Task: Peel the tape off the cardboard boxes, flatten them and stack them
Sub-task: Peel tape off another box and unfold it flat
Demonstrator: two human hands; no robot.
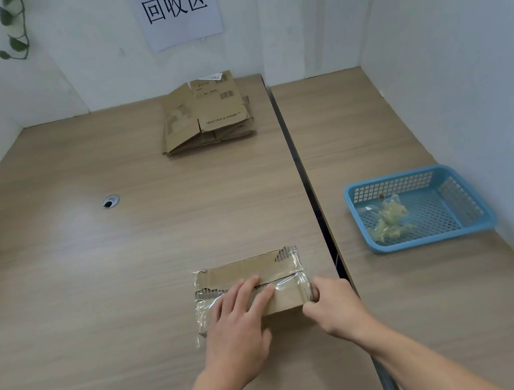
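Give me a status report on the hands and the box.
Left hand flat on taped box, pressing. Right hand grips its right end. Tape still on; box not flattened. Nothing between it and flattened stack.

brown cardboard box (pixel 248 282), glossy clear tape (pixel 297 280), blue mesh-patterned basket (pixel 420 239), wood-grain table (pixel 128 279)

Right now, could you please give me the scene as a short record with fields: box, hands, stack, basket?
box: taped box, near side of the table, clear tape not yet off
left hand: flat on the box top, fingers straight
right hand: fingers curled round the box's right end
stack: flattened boxes, far side of the table
basket: blue basket, to the right, holds crumpled tape
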